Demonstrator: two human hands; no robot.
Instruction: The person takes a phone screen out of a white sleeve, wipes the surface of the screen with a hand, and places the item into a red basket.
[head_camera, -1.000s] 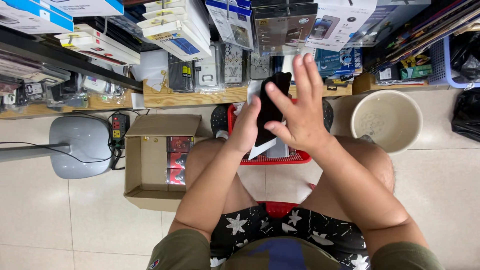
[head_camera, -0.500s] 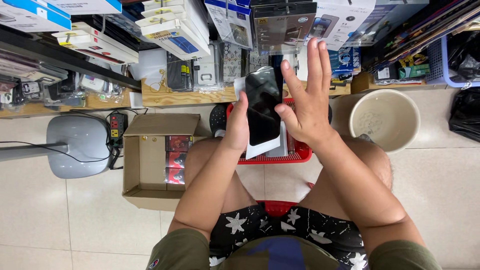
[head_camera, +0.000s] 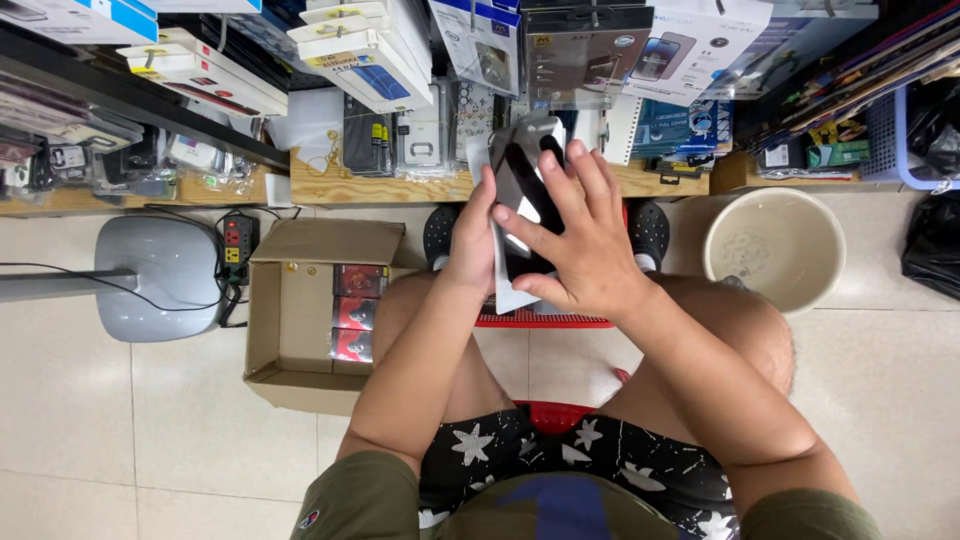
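Note:
A black phone with a glossy screen (head_camera: 522, 190) stands upright in front of me, on a white sheet or package (head_camera: 512, 296) behind it. My left hand (head_camera: 470, 240) grips the phone and the white sheet along their left edge. My right hand (head_camera: 580, 240) lies flat over the phone's right side, fingers spread and pointing up, thumb across the lower screen. Both hands hover above my bare knees and a red basket (head_camera: 545, 320) on the floor.
An open cardboard box (head_camera: 300, 350) with red and black packs sits on the floor at left, beside a grey fan base (head_camera: 165, 275) and a power strip (head_camera: 235, 245). A beige bucket (head_camera: 775, 250) stands at right. Shelves of boxed phone accessories (head_camera: 590, 60) fill the top.
The phone has turned its screen toward me and risen slightly. My right hand has moved from beside the phone to lying flat over its screen.

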